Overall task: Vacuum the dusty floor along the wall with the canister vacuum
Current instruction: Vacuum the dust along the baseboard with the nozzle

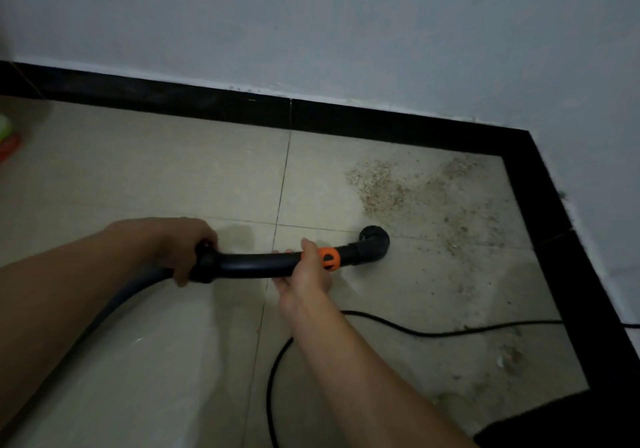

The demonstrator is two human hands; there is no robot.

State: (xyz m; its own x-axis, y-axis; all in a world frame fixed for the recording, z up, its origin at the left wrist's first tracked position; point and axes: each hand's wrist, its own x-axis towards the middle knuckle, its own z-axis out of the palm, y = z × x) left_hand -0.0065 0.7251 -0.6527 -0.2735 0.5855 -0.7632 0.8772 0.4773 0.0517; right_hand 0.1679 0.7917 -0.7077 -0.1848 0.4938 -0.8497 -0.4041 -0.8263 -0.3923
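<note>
Now both left hand (185, 248) and right hand (308, 276) grip the curved black plastic wand (254, 263), whose round nozzle (375, 241) should next push into gritty brown dust (379, 184) just beyond it.

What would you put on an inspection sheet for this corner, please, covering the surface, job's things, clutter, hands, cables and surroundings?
Surface: beige tiled floor, gritty debris spread toward the corner.
Job's things: black vacuum wand with orange collar, nozzle low beside the debris; grey hose trails back.
Clutter: blurred green and red item at the left edge, unidentifiable.
Hands: left hand grips the wand's rear bend; right hand grips it by the collar.
Cables: black cord loops across the floor under the right forearm.
Surroundings: white wall, black skirting.
</note>
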